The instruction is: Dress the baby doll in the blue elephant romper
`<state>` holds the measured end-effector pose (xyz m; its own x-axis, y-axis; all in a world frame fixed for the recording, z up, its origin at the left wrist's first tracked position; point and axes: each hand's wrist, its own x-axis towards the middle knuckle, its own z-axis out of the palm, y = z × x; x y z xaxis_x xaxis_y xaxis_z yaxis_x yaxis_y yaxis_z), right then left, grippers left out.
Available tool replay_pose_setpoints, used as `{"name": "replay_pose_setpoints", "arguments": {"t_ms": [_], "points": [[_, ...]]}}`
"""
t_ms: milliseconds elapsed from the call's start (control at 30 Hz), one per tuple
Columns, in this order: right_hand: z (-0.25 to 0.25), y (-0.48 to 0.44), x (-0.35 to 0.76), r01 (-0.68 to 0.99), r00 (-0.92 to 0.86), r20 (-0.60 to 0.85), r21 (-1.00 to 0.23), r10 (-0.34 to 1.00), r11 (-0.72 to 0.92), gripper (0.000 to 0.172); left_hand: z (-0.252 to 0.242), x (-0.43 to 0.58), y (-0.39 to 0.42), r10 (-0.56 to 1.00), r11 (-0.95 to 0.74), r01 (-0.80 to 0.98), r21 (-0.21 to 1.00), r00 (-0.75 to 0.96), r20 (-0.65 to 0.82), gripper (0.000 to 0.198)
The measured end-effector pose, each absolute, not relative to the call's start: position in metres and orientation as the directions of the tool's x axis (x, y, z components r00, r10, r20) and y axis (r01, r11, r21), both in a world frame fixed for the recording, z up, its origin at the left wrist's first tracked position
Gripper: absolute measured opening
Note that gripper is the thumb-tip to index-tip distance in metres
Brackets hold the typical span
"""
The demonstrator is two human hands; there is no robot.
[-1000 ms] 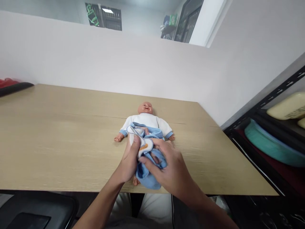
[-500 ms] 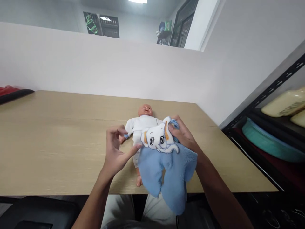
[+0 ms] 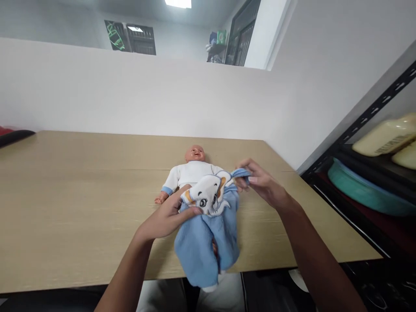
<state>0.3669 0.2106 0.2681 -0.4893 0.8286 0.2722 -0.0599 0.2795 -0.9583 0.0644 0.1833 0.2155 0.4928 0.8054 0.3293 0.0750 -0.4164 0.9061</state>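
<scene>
A baby doll in a white top lies on its back on the wooden table, head away from me. Over its lower body I hold up blue dungarees with a white elephant patch on the bib. My left hand pinches the bib's left edge beside the patch. My right hand pinches a blue strap at the bib's upper right. The legs of the dungarees hang past the table's front edge and hide the doll's legs.
A black metal shelf stands at the right, holding a teal round container and cream-coloured items. A white partition wall runs behind the table. A dark object with red lies at the table's far left.
The dungarees came off the doll and were lifted. Since half a second ago they dropped back over the doll's lower body; my left hand now grips the bib and my right hand moved to the strap.
</scene>
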Motion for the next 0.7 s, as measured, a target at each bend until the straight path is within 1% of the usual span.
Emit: {"name": "replay_pose_setpoints", "arguments": {"t_ms": [67, 133, 167, 200, 267, 300, 367, 400, 467, 533, 567, 633, 700], "points": [[0.264, 0.208, 0.365, 0.003, -0.608, 0.218, -0.961, 0.763, 0.277, 0.046, 0.219, 0.07, 0.183, 0.815, -0.448, 0.148, 0.881, 0.472, 0.335, 0.029], [0.263, 0.203, 0.356, 0.121, -0.69, 0.171, -0.931, 0.704, 0.344, 0.062, 0.224, 0.076, 0.184, 0.807, -0.505, 0.218, 0.835, 0.462, 0.368, 0.025], [0.263, 0.2, 0.351, 0.191, -0.705, 0.146, -0.903, 0.694, 0.384, 0.065, 0.227, 0.077, 0.184, 0.8, -0.536, 0.252, 0.806, 0.457, 0.389, 0.023], [0.262, 0.198, 0.346, 0.261, -0.713, 0.116, -0.871, 0.691, 0.417, 0.065, 0.229, 0.077, 0.184, 0.797, -0.557, 0.287, 0.779, 0.448, 0.405, 0.023], [0.259, 0.196, 0.338, 0.369, -0.716, 0.049, -0.82, 0.696, 0.438, 0.051, 0.234, 0.074, 0.184, 0.818, -0.549, 0.363, 0.753, 0.42, 0.394, 0.022], [0.256, 0.196, 0.335, 0.393, -0.725, 0.021, -0.808, 0.688, 0.439, 0.044, 0.236, 0.071, 0.184, 0.829, -0.53, 0.391, 0.753, 0.427, 0.362, 0.024], [0.247, 0.197, 0.333, 0.37, -0.742, 0.016, -0.824, 0.67, 0.429, 0.039, 0.238, 0.062, 0.183, 0.818, -0.5, 0.398, 0.769, 0.508, 0.269, 0.03], [0.241, 0.197, 0.333, 0.341, -0.729, 0.034, -0.848, 0.684, 0.405, 0.041, 0.238, 0.057, 0.183, 0.791, -0.493, 0.379, 0.783, 0.57, 0.222, 0.035], [0.229, 0.196, 0.334, 0.29, -0.639, 0.065, -0.903, 0.767, 0.318, 0.051, 0.236, 0.048, 0.183, 0.703, -0.482, 0.303, 0.822, 0.694, 0.156, 0.04], [0.22, 0.195, 0.334, 0.273, -0.521, 0.043, -0.938, 0.853, 0.214, 0.058, 0.23, 0.043, 0.183, 0.645, -0.437, 0.208, 0.875, 0.75, 0.144, 0.039], [0.217, 0.194, 0.333, 0.273, -0.499, 0.009, -0.947, 0.866, 0.167, 0.059, 0.225, 0.042, 0.184, 0.642, -0.399, 0.158, 0.903, 0.751, 0.153, 0.036], [0.215, 0.193, 0.329, 0.264, -0.561, -0.038, -0.955, 0.827, 0.135, 0.058, 0.214, 0.045, 0.185, 0.691, -0.309, 0.06, 0.949, 0.7, 0.18, 0.035], [0.218, 0.193, 0.326, 0.223, -0.711, -0.051, -0.962, 0.701, 0.157, 0.065, 0.203, 0.052, 0.185, 0.776, -0.189, -0.031, 0.982, 0.608, 0.168, 0.038]]}}
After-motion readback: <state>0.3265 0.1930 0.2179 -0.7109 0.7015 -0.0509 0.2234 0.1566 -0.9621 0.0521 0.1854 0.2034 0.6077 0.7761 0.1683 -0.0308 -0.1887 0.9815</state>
